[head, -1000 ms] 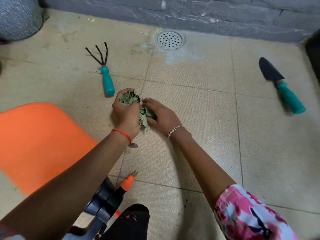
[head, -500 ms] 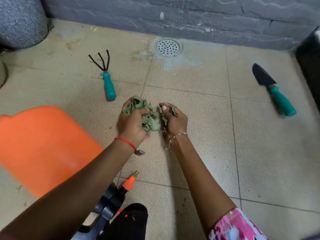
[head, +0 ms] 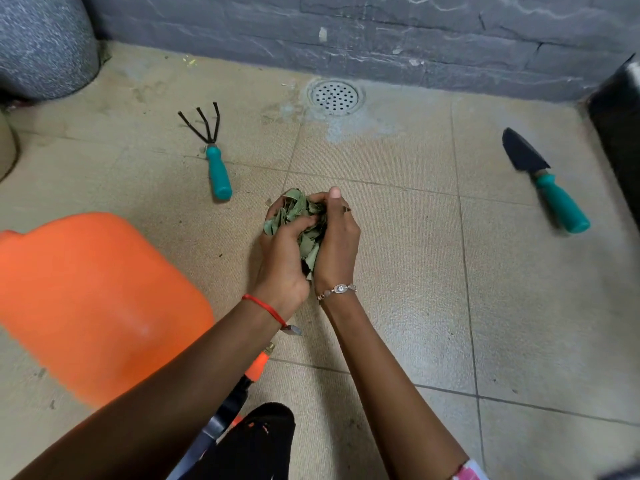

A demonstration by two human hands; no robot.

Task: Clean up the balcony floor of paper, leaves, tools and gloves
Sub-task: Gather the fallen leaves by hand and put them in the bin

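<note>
Closed up since half a second ago: left hand (head: pixel 282 258) and right hand (head: pixel 337 244), then side by side with a gap between them and a share of leaves in each, now pressed palm toward palm. Fingers of both curled round one wad of leaves (head: pixel 298 216), thumbs on top. Wad held between the palms above the tiled floor (head: pixel 398 271); whether quite clear of it, hard to tell. No loose leaves visible on the tiles around, only a small pale scrap (head: pixel 293 329) under the left wrist, unclear what.

Probably the leaf part of the job nearly done: wad ready to carry off, though no bin plainly in view.

Not yet picked up: hand rake (head: pixel 216 164) ahead to the left, trowel (head: pixel 550 188) well apart to the right. Near the left forearm, an orange container (head: pixel 97 299). Beyond, a drain (head: pixel 334 97) at the foot of the grey wall (head: pixel 381 36). Paper and gloves: none surely made out.
</note>
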